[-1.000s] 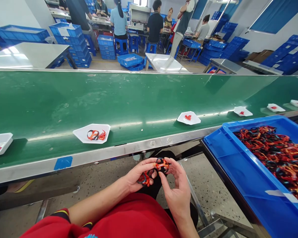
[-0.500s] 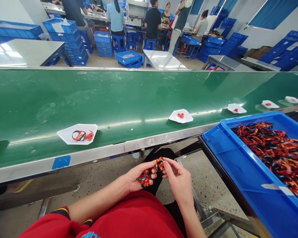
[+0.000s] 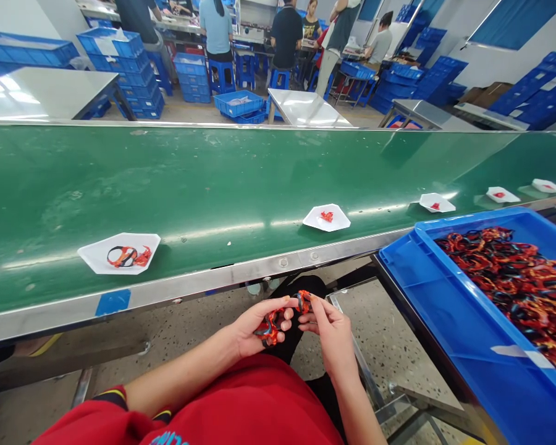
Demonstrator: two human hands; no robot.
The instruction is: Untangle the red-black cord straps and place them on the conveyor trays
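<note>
Pinching a small red-orange and black band [image 3: 303,301] between thumb and fingertips, the right hand [image 3: 332,330] meets the left hand [image 3: 252,330] above the person's lap in the head view. The left thumb and forefinger touch the near side of that same band, while the other left fingers curl around a bunch of similar bands [image 3: 269,330], just left of and below the pinched one; how many they hold is hidden. Beyond both sets of fingertips runs a metal rail [image 3: 254,270], and past it a green conveyor belt [image 3: 241,173]. Forward and left of the fingers, a white tray [image 3: 92,254] on the belt holds a loop [image 3: 129,256] in orange and black beside a red piece [image 3: 143,256]. Almost straight ahead of the right fingers, another white tray [image 3: 312,219] carries one red clump [image 3: 327,216], and three more trays lie farther off to the right. Well to the right of the fingers, a blue bin [image 3: 472,293] is heaped with bands [image 3: 523,278] of the same colours. Far beyond the fingers, several people sit or stand near worktables and stacked blue crates [image 3: 141,80].
</note>
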